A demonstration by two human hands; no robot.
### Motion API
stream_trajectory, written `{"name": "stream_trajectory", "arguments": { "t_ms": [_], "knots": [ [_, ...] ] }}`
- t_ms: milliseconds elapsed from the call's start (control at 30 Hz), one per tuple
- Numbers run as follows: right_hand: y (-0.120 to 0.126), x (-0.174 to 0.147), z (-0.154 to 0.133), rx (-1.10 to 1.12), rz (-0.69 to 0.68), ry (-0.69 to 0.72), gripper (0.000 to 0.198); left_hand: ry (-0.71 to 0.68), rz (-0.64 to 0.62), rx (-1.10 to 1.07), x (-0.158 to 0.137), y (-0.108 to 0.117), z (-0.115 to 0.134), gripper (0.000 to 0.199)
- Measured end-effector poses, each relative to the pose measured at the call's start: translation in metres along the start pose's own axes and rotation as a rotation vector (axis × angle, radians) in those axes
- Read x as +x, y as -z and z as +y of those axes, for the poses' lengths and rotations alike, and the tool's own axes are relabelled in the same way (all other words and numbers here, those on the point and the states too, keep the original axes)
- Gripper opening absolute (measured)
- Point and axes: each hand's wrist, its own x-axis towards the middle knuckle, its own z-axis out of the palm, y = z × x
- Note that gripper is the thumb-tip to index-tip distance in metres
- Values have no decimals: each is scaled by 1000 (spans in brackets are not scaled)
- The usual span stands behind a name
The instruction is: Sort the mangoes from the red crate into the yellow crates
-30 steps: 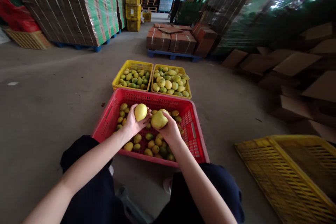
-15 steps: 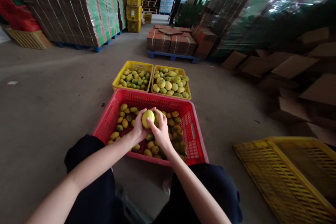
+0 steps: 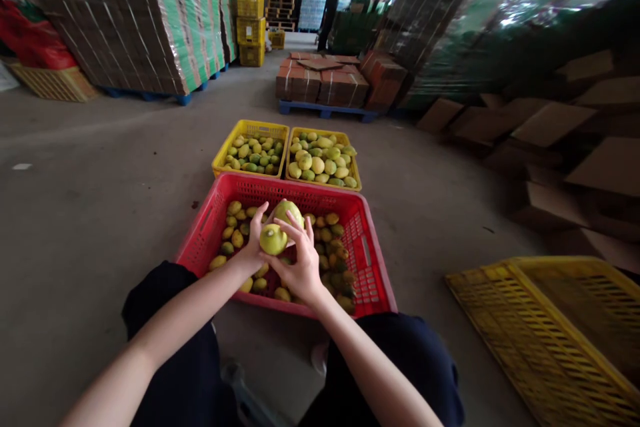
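Two yellow-green lemons are between my hands above a red crate (image 3: 376, 250). My right hand (image 3: 304, 267) pinches the nearer lemon (image 3: 273, 240) between thumb and forefinger, its stem end facing me. The farther, larger lemon (image 3: 289, 211) rests against my left hand (image 3: 254, 243), whose fingers curve behind it and are partly hidden. Other fingers of my right hand reach over that lemon's side. Below, many smaller yellow and green lemons (image 3: 237, 239) lie in the red crate between my knees.
Two yellow crates of lemons, left (image 3: 215, 163) and right (image 3: 358, 177), touch the red crate's far side. A yellow crate (image 3: 540, 320) stands at right, near cardboard boxes (image 3: 553, 125). Farther off are flat cartons (image 3: 320, 85) on a blue pallet, a wrapped stack (image 3: 165, 20) and a standing person (image 3: 333, 0).
The hands have shifted the two lemons. One now sits nearer and lower in my right fingertips, and the other shows more fully behind it. The view has tilted slightly.
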Motion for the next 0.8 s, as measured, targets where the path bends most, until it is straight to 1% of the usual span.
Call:
{"name": "stream_trajectory", "arguments": {
  "t_ms": [67, 133, 200, 267, 367, 433, 533, 600, 700, 800],
  "knots": [
    [5, -1, -8, 101, 23, -32, 50, -113, -29, -112, 10, -7, 11, 39],
    [10, 2, -15, 190, 114, -103, 54, -207, -44, -204, 15, -13, 22, 38],
    [16, 7, -19, 228, 204, -172, 57, -252, -66, -192, 11, -18, 33, 38],
    [20, 13, -19, 211, 255, -205, 55, -281, -123, -106, 1, -22, 41, 39],
    [25, 18, -17, 146, 258, -165, 51, -381, -212, 34, -14, -24, 44, 37],
    [28, 19, -14, 114, 246, -110, 49, -433, -226, 101, -18, -21, 43, 32],
    [31, 17, -9, 66, 222, -68, 44, -446, -185, 151, -19, -13, 41, 28],
    [32, 15, -4, 21, 206, -46, 45, -445, -164, 178, -20, -9, 42, 26],
    [32, 13, 2, -26, 199, 2, 48, -465, -180, 236, -22, -7, 44, 24],
    [31, 11, 5, -19, 214, 6, 46, -499, -233, 330, -26, -7, 46, 22]
  ]
}}
